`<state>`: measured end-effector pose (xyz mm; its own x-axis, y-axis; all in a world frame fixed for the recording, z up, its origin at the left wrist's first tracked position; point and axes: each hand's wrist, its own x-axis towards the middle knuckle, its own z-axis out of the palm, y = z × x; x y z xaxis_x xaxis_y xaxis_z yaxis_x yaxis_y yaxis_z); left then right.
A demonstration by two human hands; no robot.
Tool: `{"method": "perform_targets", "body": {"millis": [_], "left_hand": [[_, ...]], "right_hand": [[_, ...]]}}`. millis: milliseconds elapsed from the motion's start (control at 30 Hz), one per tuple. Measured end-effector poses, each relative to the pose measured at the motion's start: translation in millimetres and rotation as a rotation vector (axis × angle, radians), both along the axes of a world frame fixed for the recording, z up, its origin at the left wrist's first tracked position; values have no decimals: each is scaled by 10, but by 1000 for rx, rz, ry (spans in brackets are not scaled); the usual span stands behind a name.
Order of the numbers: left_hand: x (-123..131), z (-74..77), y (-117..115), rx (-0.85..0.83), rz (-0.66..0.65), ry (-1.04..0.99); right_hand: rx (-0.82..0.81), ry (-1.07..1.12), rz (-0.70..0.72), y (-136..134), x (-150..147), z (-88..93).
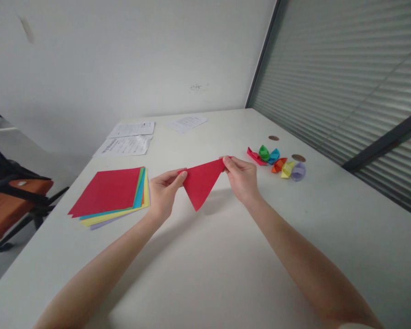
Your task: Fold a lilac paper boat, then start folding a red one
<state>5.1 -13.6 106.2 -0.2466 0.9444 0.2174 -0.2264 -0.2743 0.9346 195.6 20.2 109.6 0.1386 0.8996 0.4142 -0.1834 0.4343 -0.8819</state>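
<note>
A red sheet of paper (202, 182), folded to a triangle, hangs between my hands above the table with its point downward. My left hand (165, 191) pinches its left corner between thumb and fingers. At the upper right corner, my right hand (241, 177) grips the paper in the same way. To the left lies a fanned stack of coloured paper (108, 192), red on top, with green, blue, yellow and purple edges showing. Several small folded paper pieces (276, 162) in different colours sit in a row beyond my right hand.
Printed sheets (126, 144) lie at the table's far left, and another printed sheet (187, 123) is near the wall. Two round brown discs (298, 158) are set along the right side by the window blinds (345, 77). An orange chair (17, 205) stands left of the table.
</note>
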Motion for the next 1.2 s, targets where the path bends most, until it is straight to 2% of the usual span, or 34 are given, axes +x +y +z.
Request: {"method": "perform_targets", "body": {"millis": [433,1200], "left_hand": [[0,33,-9,-18,-60,-56],[-7,41,-6,-46,-54,-53]], "right_hand": [[19,-2,1,1,12,12],[-2,-8,-23,-5,10,29]]}}
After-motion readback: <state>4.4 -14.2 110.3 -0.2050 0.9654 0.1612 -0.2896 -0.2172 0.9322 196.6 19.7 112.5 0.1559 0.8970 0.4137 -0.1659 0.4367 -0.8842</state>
